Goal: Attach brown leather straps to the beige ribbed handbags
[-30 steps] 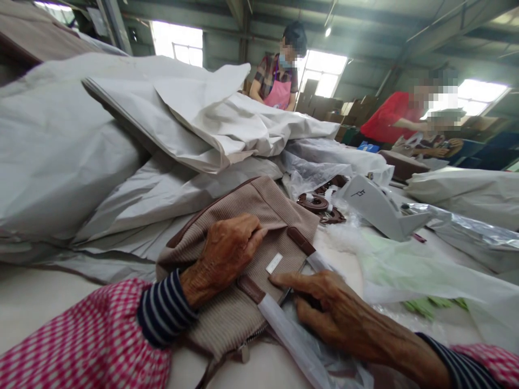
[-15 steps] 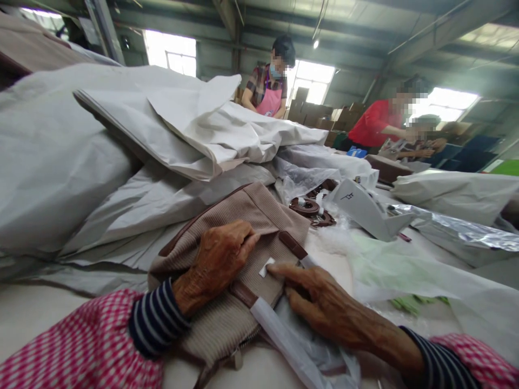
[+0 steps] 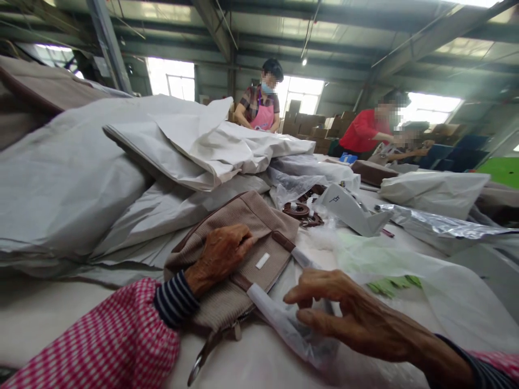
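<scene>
Here's the ribbed beige bag [image 3: 211,305], lying tilted on the pale table [image 3: 227,364], right in front of the person. The left hand [image 3: 223,251] sits on its upper side, fingers curled in, thumb and forefinger closed on a fold of the cloth. Over on the right, the right hand [image 3: 340,305] hangs just beside the bag, forefinger and thumb spread well apart, nothing between them! It's over clear plastic [image 3: 318,346]; whether the underside of that hand brushes it, I can't tell.

Between the two hands, the small white label [image 3: 263,261] lies uncovered near the bag's zip edge, all four edges showing. The plastic-wrapped handle [image 3: 271,313] slants across the gap toward the near side.

Now the room around it. The bag's far side is tight against white wrapping [image 3: 194,146], heaped high, so there's little space that way. Coiled brown straps [image 3: 298,209] sit just beyond its far corner, a folded white card [image 3: 352,210] beside them. Out right, a translucent sheet [image 3: 446,286] spreads across the tabletop. The open ground is nearer: bare surface below the bag, around the dangling metal clasp [image 3: 197,367], and more left of the checked sleeve [image 3: 117,335].
</scene>
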A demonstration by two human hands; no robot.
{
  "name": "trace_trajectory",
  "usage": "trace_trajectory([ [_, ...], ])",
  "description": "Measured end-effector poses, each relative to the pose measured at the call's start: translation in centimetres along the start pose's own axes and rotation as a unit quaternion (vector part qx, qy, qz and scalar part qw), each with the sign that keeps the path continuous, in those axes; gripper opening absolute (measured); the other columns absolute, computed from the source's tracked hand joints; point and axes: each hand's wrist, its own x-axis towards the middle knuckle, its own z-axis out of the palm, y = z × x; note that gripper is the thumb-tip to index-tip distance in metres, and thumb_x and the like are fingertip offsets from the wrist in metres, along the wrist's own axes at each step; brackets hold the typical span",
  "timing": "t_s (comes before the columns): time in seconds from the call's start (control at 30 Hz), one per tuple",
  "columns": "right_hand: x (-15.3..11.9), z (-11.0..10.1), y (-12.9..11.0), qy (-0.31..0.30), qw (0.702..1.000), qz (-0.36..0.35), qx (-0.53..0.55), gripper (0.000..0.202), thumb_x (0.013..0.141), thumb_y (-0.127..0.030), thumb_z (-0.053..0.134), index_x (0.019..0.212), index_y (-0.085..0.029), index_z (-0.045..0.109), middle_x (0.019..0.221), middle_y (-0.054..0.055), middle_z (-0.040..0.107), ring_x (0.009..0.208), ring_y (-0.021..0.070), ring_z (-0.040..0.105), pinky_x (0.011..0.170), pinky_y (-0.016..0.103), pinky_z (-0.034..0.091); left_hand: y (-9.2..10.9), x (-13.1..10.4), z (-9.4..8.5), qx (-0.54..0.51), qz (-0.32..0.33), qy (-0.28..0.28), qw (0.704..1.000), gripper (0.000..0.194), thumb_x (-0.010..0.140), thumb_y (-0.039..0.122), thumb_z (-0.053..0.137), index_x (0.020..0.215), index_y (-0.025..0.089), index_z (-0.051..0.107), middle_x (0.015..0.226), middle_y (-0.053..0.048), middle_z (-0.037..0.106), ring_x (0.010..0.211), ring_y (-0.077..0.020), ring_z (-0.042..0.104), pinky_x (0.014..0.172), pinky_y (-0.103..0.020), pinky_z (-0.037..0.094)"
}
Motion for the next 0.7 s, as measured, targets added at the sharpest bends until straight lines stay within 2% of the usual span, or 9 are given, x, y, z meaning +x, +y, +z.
trace_trajectory([
  [0.1, -2.6, 0.1, -0.4, -0.038, 0.997, -0.012, -0.068, 0.026, 0.098, -0.048, 0.069, 0.117, -0.030, 0.073, 0.115, 0.003, 0.070, 0.109, 0.0217, 0.062, 0.097, 0.035, 0.049, -0.1, 0.0, 0.1, -0.027, -0.001, -0.002, 1.000, 0.026, 0.103, 0.032, 0.056, 0.089, 0.016, 0.071, 0.089, -0.007, 0.076, 0.082, -0.0216, 0.069, 0.075, -0.032, 0.045],
  [0.17, -3.5, 0.7, -0.5, -0.041, 0.993, -0.021, -0.112, 0.024, 0.098, -0.046, 0.070, 0.115, -0.029, 0.071, 0.119, 0.004, 0.068, 0.115, 0.0228, 0.060, 0.102, 0.037, 0.047, 0.0, 0.1, 0.1, -0.046, -0.005, -0.001, 0.999, 0.029, 0.103, 0.034, 0.055, 0.088, 0.015, 0.071, 0.088, -0.007, 0.076, 0.081, -0.0210, 0.068, 0.077, -0.032, 0.045],
  [0.27, -3.8, 1.6, -0.6, -0.024, 0.985, -0.041, -0.167, 0.011, 0.103, -0.034, 0.063, 0.108, -0.025, 0.068, 0.114, 0.004, 0.068, 0.109, 0.0219, 0.059, 0.099, 0.037, 0.045, 0.5, 0.3, -0.8, -0.056, -0.013, -0.003, 0.998, 0.030, 0.103, 0.033, 0.054, 0.087, 0.015, 0.072, 0.087, -0.007, 0.075, 0.081, -0.0202, 0.067, 0.077, -0.031, 0.046],
  [0.33, -3.8, 1.9, -0.5, -0.016, 0.981, -0.060, -0.183, 0.013, 0.106, -0.029, 0.056, 0.100, -0.023, 0.065, 0.107, 0.004, 0.068, 0.101, 0.0207, 0.059, 0.093, 0.036, 0.045, 1.2, -0.2, -2.3, -0.077, -0.019, -0.014, 0.997, 0.028, 0.102, 0.033, 0.054, 0.093, 0.015, 0.073, 0.091, -0.006, 0.076, 0.080, -0.0186, 0.068, 0.075, -0.029, 0.049],
  [0.4, -3.8, 1.9, -0.3, -0.005, 0.981, -0.072, -0.178, 0.021, 0.109, -0.029, 0.050, 0.093, -0.021, 0.061, 0.101, 0.004, 0.067, 0.094, 0.0194, 0.059, 0.088, 0.034, 0.044, 2.0, -1.7, -4.3, -0.119, -0.002, -0.038, 0.992, 0.024, 0.101, 0.036, 0.057, 0.103, 0.019, 0.074, 0.101, -0.005, 0.076, 0.089, -0.0186, 0.069, 0.081, -0.029, 0.053],
  [0.5, -3.9, 1.4, -0.1, 0.051, 0.986, -0.056, -0.149, 0.024, 0.110, -0.031, 0.047, 0.093, -0.021, 0.060, 0.095, 0.003, 0.066, 0.087, 0.0179, 0.059, 0.082, 0.032, 0.043, 2.9, -5.6, -7.2, -0.164, 0.046, -0.115, 0.979, 0.026, 0.097, 0.040, 0.067, 0.119, 0.028, 0.073, 0.132, -0.005, 0.070, 0.124, -0.0238, 0.064, 0.109, -0.036, 0.051],
  [0.53, -3.9, 1.1, -0.2, 0.079, 0.986, -0.049, -0.139, 0.023, 0.110, -0.033, 0.048, 0.095, -0.021, 0.061, 0.093, 0.002, 0.065, 0.086, 0.0176, 0.059, 0.081, 0.031, 0.043, 2.9, -7.1, -8.0, -0.159, 0.045, -0.154, 0.974, 0.033, 0.095, 0.041, 0.070, 0.127, 0.033, 0.071, 0.143, -0.004, 0.065, 0.135, -0.0255, 0.059, 0.115, -0.038, 0.048],
  [0.6, -3.3, 0.4, -0.4, 0.126, 0.983, -0.048, -0.122, 0.025, 0.110, -0.035, 0.049, 0.094, -0.020, 0.061, 0.088, 0.001, 0.064, 0.080, 0.0164, 0.058, 0.075, 0.030, 0.040, 2.4, -9.8, -9.2, -0.139, 0.027, -0.193, 0.971, 0.054, 0.090, 0.043, 0.076, 0.143, 0.043, 0.061, 0.157, -0.002, 0.055, 0.146, -0.0300, 0.051, 0.120, -0.042, 0.046],
  [0.7, -1.1, -1.1, -1.3, 0.168, 0.978, -0.097, -0.079, 0.028, 0.108, -0.034, 0.050, 0.087, -0.018, 0.059, 0.079, -0.001, 0.060, 0.071, 0.0132, 0.053, 0.069, 0.028, 0.036, 0.9, -11.5, -10.2, -0.105, 0.008, -0.187, 0.977, 0.075, 0.086, 0.046, 0.079, 0.154, 0.050, 0.048, 0.164, 0.000, 0.048, 0.150, -0.0357, 0.047, 0.119, -0.048, 0.048],
])
